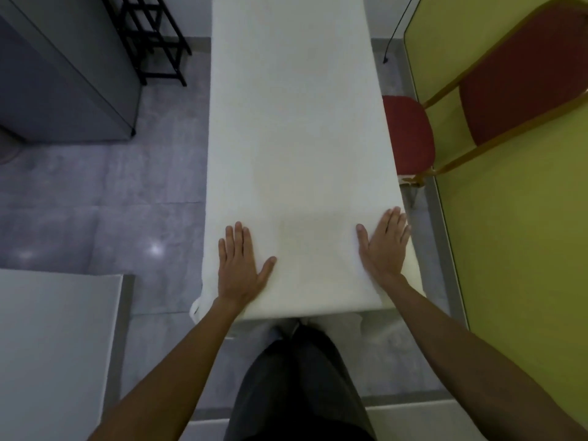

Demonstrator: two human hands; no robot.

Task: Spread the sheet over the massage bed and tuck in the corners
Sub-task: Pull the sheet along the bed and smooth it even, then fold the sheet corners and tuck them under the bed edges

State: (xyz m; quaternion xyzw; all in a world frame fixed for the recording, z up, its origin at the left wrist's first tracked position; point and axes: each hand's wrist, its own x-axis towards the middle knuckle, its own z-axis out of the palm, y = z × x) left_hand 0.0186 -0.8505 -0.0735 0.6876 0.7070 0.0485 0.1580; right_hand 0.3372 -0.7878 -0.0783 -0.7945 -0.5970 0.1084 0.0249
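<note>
A white sheet lies flat over the whole top of the long massage bed, which runs away from me up the middle of the view. My left hand rests palm down on the sheet near the bed's near left edge, fingers spread. My right hand lies flat near the near right edge, its fingers reaching the side. Neither hand holds anything. At the near end the sheet hangs over the edge, with loose folds at the near left corner. The bed itself is hidden under the sheet.
A red chair with a gold frame stands close against the bed's right side, by a yellow-green wall. A grey cabinet and a black rack stand at the far left. A white surface is at the near left.
</note>
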